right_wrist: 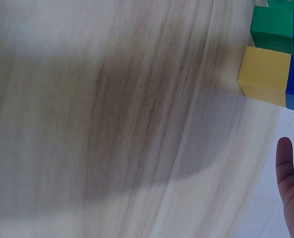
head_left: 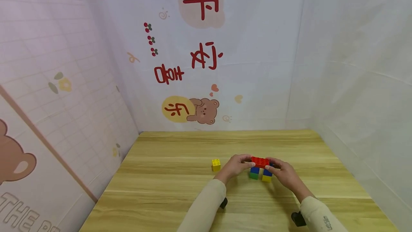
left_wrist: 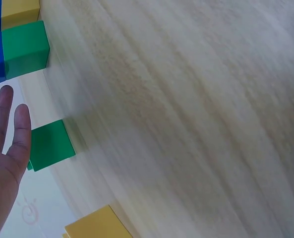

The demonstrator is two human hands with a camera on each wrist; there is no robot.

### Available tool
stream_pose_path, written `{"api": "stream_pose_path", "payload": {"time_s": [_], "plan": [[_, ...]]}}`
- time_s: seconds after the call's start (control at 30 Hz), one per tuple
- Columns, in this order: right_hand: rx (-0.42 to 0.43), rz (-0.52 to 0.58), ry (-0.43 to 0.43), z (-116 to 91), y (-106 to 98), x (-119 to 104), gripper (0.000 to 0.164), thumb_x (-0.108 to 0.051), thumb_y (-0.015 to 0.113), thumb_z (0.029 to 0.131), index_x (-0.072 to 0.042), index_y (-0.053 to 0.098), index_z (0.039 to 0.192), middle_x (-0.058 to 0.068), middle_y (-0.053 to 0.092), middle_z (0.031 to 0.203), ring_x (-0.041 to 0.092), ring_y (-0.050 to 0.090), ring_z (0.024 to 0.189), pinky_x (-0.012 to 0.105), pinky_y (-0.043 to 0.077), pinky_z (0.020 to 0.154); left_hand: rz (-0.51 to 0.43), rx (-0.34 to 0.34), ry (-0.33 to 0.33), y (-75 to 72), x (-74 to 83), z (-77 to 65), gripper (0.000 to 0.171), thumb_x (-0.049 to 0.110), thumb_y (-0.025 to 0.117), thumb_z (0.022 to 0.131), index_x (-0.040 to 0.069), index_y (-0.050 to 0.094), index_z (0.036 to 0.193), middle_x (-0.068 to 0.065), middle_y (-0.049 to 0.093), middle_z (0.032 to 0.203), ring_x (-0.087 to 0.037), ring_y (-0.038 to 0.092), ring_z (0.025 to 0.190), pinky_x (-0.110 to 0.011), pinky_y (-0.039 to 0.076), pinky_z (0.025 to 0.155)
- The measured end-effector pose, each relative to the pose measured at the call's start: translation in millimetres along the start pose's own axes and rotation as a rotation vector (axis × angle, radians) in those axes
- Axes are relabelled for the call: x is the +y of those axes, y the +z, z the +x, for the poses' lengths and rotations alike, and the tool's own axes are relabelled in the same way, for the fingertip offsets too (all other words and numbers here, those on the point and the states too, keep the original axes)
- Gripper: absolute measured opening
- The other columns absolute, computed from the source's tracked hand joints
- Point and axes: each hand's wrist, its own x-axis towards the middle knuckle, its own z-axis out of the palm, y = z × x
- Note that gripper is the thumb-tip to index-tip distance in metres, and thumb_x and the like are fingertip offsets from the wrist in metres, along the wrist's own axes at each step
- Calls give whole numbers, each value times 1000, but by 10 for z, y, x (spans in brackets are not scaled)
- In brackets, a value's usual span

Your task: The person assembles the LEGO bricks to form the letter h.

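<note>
A red brick lies across the tops of two short stacks in the head view. The left stack has a blue brick over a green brick; on the right, a second blue brick tops a yellow brick. My left hand pinches the red brick's left end, thumb in front and fingers behind. At the other end my right hand grips it the same way. The wrist views catch only the outer fingers of each hand beside the stacks.
A loose yellow brick stands left of my left hand on the wooden table. Another green brick shows past my left fingers in the left wrist view. Printed cloth walls border the table at the back and sides.
</note>
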Motion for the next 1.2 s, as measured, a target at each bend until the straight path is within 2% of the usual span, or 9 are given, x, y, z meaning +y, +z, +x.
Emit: {"api": "stream_pose_path", "payload": {"time_s": [0.3,0.63,0.97,1.2], "plan": [[-6,78,50,-24,110,-43,55,-33,61,100,0,52,142,27,59,129,40,59,114,51,52,89,26,14,5,-63,-72,-88,27,35,68,94,24,72,119,12,68,110,-8,61,98,-39,50,94],[1,118,33,-28,264,-149,53,-30,63,99,1,53,141,24,60,129,38,60,114,51,52,91,27,32,39,-193,-137,-228,27,34,68,95,22,72,119,11,69,110,-8,62,101,-37,50,93],[-9,141,-10,29,519,-282,50,-28,65,97,-1,56,138,21,59,132,39,58,117,49,52,91,6,60,34,-401,-295,-453,35,36,68,95,18,69,125,8,68,115,-14,62,107,-39,51,94],[-3,172,-25,31,728,-410,48,-25,67,96,-1,58,137,20,59,132,41,57,118,49,52,90,10,74,40,-547,-408,-645,38,39,66,95,19,67,129,6,67,120,-18,62,111,-41,51,94]]}}
